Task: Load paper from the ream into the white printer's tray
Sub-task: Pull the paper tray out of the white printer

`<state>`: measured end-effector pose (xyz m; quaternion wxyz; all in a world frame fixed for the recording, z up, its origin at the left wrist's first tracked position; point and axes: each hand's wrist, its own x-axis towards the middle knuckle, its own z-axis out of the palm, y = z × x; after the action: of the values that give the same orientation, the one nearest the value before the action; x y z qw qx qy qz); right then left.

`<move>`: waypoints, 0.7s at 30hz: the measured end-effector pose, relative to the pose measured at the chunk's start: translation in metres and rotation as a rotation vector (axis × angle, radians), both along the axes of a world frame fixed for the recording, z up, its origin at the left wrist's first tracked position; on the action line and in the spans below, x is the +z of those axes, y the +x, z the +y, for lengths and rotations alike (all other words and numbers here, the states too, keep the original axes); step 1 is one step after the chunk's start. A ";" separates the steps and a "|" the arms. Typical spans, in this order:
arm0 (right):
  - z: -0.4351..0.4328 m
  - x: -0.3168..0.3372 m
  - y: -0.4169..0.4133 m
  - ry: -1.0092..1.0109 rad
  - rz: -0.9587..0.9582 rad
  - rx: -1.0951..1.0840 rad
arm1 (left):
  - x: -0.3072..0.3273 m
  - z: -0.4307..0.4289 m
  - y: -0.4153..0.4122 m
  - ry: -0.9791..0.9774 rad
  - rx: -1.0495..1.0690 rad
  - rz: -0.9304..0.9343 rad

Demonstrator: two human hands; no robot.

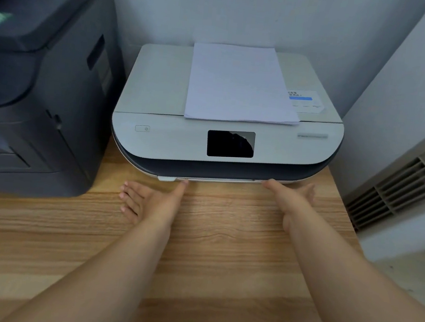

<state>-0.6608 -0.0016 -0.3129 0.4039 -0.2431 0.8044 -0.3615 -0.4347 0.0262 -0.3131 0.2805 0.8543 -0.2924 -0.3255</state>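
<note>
The white printer (161,87) stands at the back of a wooden table, with a dark screen (230,143) on its front panel. A thin stack of white paper (240,85) lies flat on its lid. The tray's front edge (220,180) shows as a pale strip under the dark base, pushed in. My left hand (153,202) is palm up with fingers spread, its thumb tip touching the tray edge on the left. My right hand (291,198) is open too, thumb at the tray edge on the right. Neither hand holds anything.
A large dark grey printer (38,85) stands close on the left. The wooden table (93,240) extends toward me. A wall is right behind the printer, and a vented white appliance (399,191) stands to the right past the table's edge.
</note>
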 end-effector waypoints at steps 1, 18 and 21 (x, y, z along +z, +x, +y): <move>0.000 0.000 0.000 -0.003 -0.001 0.000 | 0.000 0.000 0.000 -0.001 0.004 0.000; 0.012 0.002 0.004 -0.025 0.069 0.091 | 0.003 -0.004 0.000 0.004 0.034 0.051; 0.012 0.001 0.005 -0.020 0.079 0.093 | 0.003 -0.004 0.001 0.009 0.032 0.050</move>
<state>-0.6557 0.0102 -0.3114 0.3859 -0.2985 0.8037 -0.3406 -0.4342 0.0219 -0.3099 0.2889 0.8518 -0.2702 -0.3435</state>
